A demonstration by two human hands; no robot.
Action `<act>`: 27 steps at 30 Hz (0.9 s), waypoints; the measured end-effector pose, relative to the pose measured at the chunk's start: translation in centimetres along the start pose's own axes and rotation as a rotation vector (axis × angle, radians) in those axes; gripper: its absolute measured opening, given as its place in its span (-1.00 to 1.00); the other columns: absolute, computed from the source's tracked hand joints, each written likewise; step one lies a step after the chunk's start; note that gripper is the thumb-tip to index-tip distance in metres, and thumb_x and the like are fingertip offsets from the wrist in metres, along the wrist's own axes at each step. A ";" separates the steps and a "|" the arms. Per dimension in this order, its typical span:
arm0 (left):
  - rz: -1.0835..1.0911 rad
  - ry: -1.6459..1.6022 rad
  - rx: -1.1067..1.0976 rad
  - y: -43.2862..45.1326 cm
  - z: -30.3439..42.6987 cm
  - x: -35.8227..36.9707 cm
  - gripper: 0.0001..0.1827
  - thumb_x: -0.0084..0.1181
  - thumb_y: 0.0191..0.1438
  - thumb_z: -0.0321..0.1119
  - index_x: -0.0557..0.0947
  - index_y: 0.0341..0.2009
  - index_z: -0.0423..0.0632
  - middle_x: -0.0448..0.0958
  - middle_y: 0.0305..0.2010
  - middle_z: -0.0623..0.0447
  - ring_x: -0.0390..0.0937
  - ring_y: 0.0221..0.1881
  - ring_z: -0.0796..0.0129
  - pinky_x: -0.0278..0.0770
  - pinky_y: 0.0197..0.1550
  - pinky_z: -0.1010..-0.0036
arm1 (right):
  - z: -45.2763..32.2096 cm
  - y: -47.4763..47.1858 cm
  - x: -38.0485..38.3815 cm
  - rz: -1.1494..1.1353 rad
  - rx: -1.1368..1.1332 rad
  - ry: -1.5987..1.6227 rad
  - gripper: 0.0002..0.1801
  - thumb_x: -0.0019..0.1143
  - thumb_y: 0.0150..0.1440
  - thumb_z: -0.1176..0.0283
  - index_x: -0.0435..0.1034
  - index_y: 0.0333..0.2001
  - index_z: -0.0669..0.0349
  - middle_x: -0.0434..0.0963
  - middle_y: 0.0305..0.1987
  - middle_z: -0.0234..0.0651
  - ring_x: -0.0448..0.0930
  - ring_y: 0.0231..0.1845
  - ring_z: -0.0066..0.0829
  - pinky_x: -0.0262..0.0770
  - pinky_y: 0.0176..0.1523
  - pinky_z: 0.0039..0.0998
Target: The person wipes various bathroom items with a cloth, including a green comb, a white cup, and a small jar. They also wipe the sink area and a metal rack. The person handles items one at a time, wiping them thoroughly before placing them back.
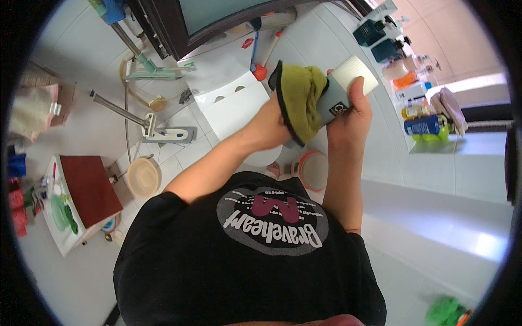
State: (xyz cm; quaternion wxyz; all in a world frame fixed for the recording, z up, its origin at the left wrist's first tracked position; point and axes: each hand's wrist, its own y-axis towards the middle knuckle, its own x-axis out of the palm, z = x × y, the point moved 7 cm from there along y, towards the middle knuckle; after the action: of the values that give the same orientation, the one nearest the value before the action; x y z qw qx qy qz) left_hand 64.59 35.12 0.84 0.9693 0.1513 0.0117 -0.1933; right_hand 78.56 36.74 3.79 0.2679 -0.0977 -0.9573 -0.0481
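In front of my chest, my right hand (352, 112) grips a grey-blue cylindrical container (331, 105) with a white ribbed end (355, 73). Its thumb lies along the white end, and a small dark label with writing shows on the side. My left hand (267, 128) holds an olive-green cloth (299, 102) with black edging. The bunched cloth covers the container's other end, and it hides most of the left fingers. The container is tilted, its white end pointing up and to the right in the view.
Below my hands stands a white toilet (236, 110). A squeegee (155, 73), a flat mop (169, 134) and a beige basin (143, 178) are on the left; a red-rimmed bucket (313, 171) is near my feet. Several bottles (422, 125) line the right ledge. A dark-framed panel (183, 45) juts in above.
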 end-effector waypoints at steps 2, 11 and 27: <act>0.031 0.032 -0.002 -0.9 -0.6 1.3 -0.37 0.17 -0.13 -0.55 0.30 0.10 -0.14 0.38 0.03 -0.04 0.35 0.05 0.27 0.29 0.08 0.43 | 0.0 1.4 -0.6 -0.046 0.070 0.003 -0.46 -0.04 0.13 0.11 0.22 0.01 0.33 0.46 -0.11 -0.09 0.50 -0.11 -0.20 0.40 0.01 -0.22; 0.569 0.116 -0.031 2.0 1.5 2.5 -0.65 0.18 -0.11 -0.42 0.46 -0.19 -0.20 0.45 -0.17 -0.05 0.41 -0.12 0.28 0.34 -0.10 0.48 | -0.1 3.5 -0.1 -0.375 0.213 0.016 -0.52 0.03 0.11 0.27 0.17 0.03 0.29 0.41 -0.11 -0.22 0.47 -0.09 -0.34 0.39 0.01 -0.32; 0.196 -0.132 0.029 2.0 -0.8 9.9 -0.41 0.19 -0.09 -0.48 0.33 0.09 -0.16 0.36 0.06 0.04 0.31 0.06 0.42 0.24 0.11 0.45 | -5.8 7.3 -5.3 -0.424 0.180 0.112 -0.46 -0.09 0.15 0.07 0.21 -0.03 0.35 0.46 -0.19 -0.15 0.50 -0.16 -0.25 0.41 -0.03 -0.26</act>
State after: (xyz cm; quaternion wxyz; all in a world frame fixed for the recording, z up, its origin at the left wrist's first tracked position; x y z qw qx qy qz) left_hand 74.53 33.42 -0.11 0.9800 0.1524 -0.0698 -0.1076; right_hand 87.48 42.12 6.30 0.3121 0.1327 -0.9405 -0.0232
